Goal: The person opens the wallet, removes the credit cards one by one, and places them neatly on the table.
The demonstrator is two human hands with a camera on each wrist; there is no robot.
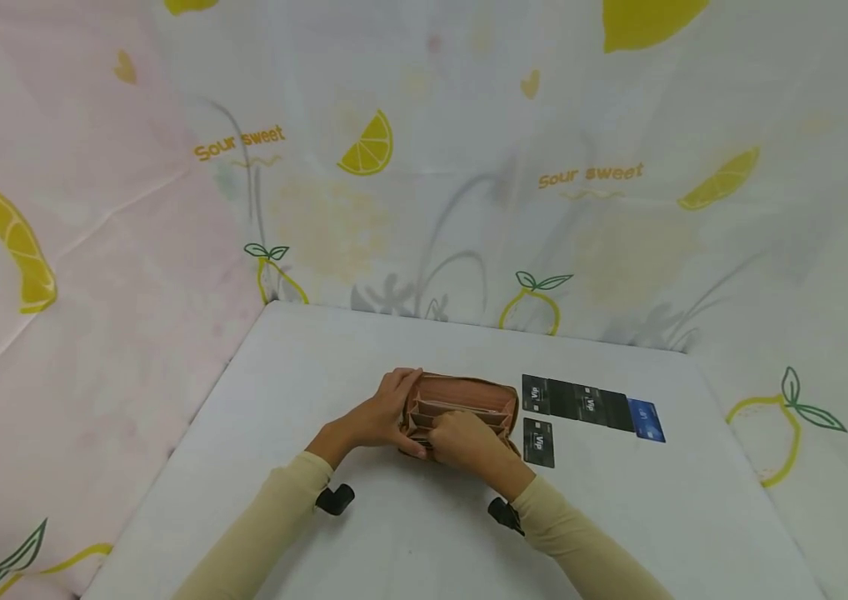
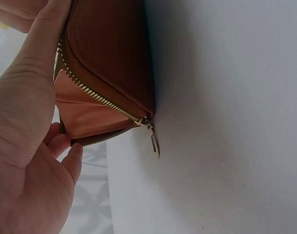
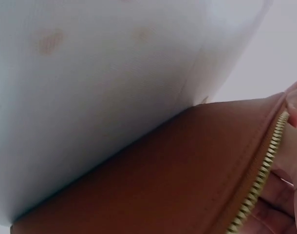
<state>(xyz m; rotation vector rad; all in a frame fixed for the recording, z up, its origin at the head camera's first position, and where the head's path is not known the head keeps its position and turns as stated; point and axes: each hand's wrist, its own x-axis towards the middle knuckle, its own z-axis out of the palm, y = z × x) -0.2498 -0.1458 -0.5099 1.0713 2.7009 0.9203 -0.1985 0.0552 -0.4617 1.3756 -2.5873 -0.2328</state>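
Note:
A brown zip-around wallet (image 1: 469, 390) stands unzipped on the table, its pinkish inner compartments facing up. My left hand (image 1: 381, 417) grips its left end, thumb at the near side and fingers at the far side. The fingers of my right hand (image 1: 467, 446) reach down into the compartments; the fingertips are hidden, so I cannot tell whether they pinch anything. In the left wrist view, a gold zip pull (image 2: 154, 141) hangs at the wallet's end corner. The right wrist view shows the wallet's outer brown panel (image 3: 153, 180) and gold zip teeth (image 3: 260, 178).
Right of the wallet lies a row of black cards (image 1: 574, 399) ending in a blue card (image 1: 647, 420). Another black card (image 1: 539, 442) lies nearer, beside the wallet. Lemon-printed cloth (image 1: 439, 167) hangs behind the white table (image 1: 409, 542).

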